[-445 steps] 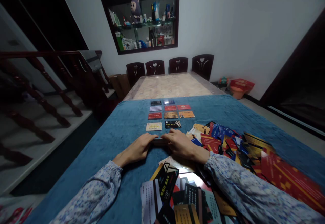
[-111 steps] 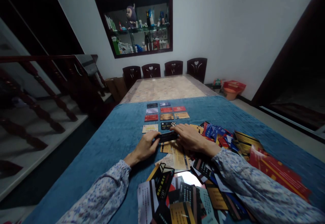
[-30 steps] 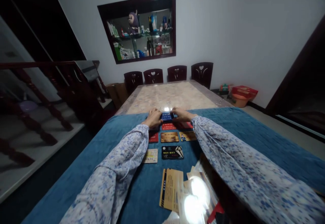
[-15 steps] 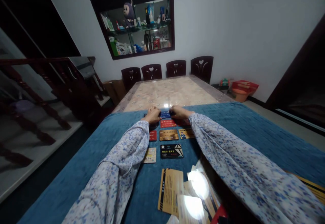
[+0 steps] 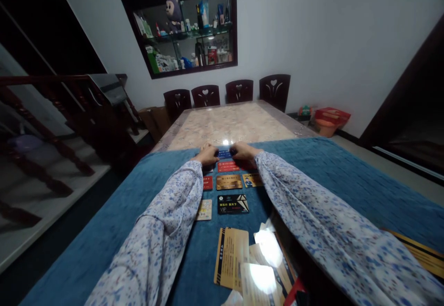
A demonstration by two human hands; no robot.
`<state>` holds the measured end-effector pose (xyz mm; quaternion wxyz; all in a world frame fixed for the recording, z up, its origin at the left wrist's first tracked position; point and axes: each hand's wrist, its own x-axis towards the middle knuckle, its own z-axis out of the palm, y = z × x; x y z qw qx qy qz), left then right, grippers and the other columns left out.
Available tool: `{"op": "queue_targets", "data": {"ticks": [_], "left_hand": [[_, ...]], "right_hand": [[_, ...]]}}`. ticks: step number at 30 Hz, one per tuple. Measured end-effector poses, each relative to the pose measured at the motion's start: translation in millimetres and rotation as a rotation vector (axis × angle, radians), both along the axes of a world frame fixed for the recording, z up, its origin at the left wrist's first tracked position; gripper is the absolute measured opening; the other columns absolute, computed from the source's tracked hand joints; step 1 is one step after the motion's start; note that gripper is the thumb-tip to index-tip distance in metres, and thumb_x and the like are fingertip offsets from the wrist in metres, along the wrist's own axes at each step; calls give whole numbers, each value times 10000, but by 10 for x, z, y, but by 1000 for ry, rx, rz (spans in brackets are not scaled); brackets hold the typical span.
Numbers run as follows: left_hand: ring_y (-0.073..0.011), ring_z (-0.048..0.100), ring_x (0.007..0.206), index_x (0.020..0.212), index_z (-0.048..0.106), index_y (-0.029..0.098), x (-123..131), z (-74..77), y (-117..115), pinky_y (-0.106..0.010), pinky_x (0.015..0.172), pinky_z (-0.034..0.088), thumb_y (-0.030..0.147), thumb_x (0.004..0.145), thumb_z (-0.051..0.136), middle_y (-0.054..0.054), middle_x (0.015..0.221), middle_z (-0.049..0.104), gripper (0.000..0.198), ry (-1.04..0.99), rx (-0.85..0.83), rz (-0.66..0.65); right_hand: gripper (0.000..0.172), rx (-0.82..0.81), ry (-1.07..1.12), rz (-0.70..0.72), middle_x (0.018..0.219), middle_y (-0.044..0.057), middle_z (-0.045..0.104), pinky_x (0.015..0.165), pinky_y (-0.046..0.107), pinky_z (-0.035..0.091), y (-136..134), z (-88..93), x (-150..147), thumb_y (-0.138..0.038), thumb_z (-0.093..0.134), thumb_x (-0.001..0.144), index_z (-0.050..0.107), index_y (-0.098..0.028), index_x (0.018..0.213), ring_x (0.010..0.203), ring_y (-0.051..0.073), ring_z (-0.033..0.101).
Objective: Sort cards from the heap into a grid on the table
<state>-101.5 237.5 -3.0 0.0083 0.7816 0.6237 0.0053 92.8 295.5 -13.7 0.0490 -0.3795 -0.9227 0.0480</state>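
Note:
A blue card (image 5: 224, 153) lies flat at the far end of the card rows, between my two hands. My left hand (image 5: 207, 153) has its fingers closed at the card's left edge, and my right hand (image 5: 243, 152) is closed at its right edge. Just nearer is a red card (image 5: 226, 166). Then come a second red card (image 5: 207, 183), partly behind my left sleeve, a gold card (image 5: 229, 182), and a yellowish card (image 5: 251, 180), partly covered by my right arm. Closer still are a pale card (image 5: 204, 209) and a black VIP card (image 5: 233, 204).
Loose gold cards (image 5: 233, 257) overlap near me, some whitened by glare. Another yellow-black card (image 5: 418, 252) lies at the right. A blue cloth (image 5: 132, 213) covers the near part of the marble-patterned table (image 5: 225, 121). Dark chairs (image 5: 239, 92) stand at its far end.
The view has shifted slightly, so everything sits a little higher and further left. Both hands stay at the blue card's edges, and the cards keep their layout.

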Motion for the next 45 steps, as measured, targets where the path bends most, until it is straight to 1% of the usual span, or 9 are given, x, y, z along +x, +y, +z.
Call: {"op": "queue_targets", "data": {"ticks": [4, 9, 14, 18, 25, 31, 37, 41, 45], "left_hand": [[-321, 425, 1300, 1180, 638, 206, 26, 29, 17, -499, 1101, 335, 286, 793, 681, -106, 1261, 617, 398, 16, -21, 7], [-367, 401, 1286, 1123, 675, 208, 74, 61, 39, -560, 1066, 336, 305, 785, 664, -127, 1271, 604, 351, 55, -51, 29], [-350, 408, 1266, 1077, 693, 217, 137, 82, 51, -523, 1071, 347, 261, 751, 659, -101, 1197, 638, 331, 95, -58, 34], [-362, 447, 1220, 1013, 712, 177, 190, 84, 58, -507, 1048, 376, 190, 702, 647, -121, 1110, 665, 317, 117, -64, 48], [-371, 456, 1218, 969, 717, 147, 226, 61, 66, -532, 1058, 357, 157, 668, 638, -144, 1142, 653, 311, 134, -61, 48], [-359, 431, 1252, 1045, 700, 194, 230, 60, 44, -536, 1076, 333, 193, 685, 646, -131, 1204, 633, 365, 146, -47, 57], [-362, 386, 1305, 1248, 604, 201, 238, 102, -27, -521, 1077, 320, 205, 729, 636, -147, 1274, 598, 521, 152, -21, 35], [-374, 355, 1330, 1272, 580, 174, 254, 135, -90, -548, 1084, 294, 219, 750, 641, -173, 1311, 561, 527, 175, 11, 24], [-363, 348, 1342, 1291, 557, 156, 278, 212, -229, -559, 1080, 287, 191, 790, 599, -183, 1321, 552, 503, 197, 45, 11]], "right_hand": [[438, -15, 2, -28, 1125, 99, 737, 826, 210, 482, -38, 28, -6, -176, 663, 753, 718, -151, 1187, 1018, 231, 675], [425, -28, -12, -41, 1100, 107, 743, 812, 215, 480, -82, 71, -34, -124, 646, 729, 736, -142, 1144, 991, 236, 679], [450, -40, -23, -59, 1081, 101, 748, 780, 207, 481, -94, 87, -47, -110, 640, 696, 745, -150, 1132, 991, 240, 680], [466, -50, -22, -60, 1076, 95, 748, 781, 194, 479, -80, 88, -42, -111, 626, 708, 733, -146, 1160, 992, 227, 679], [484, -45, -48, -67, 1146, 106, 730, 834, 220, 494, -28, 66, -81, -123, 643, 690, 731, -169, 1164, 1040, 240, 675], [472, -42, -59, -76, 1123, 99, 735, 843, 218, 492, -91, 101, -85, -132, 655, 703, 729, -164, 1169, 1051, 249, 670], [611, -20, -35, -101, 1305, 130, 638, 964, 240, 465, -186, 180, -34, -112, 646, 722, 622, -142, 1332, 1168, 256, 613], [630, -7, -31, -118, 1344, 152, 600, 976, 269, 469, -262, 295, 130, -132, 641, 744, 587, -134, 1371, 1161, 257, 615], [592, -2, -35, -129, 1236, 155, 665, 922, 260, 484, -368, 459, 392, -99, 647, 735, 623, -100, 1326, 1060, 245, 655]]}}
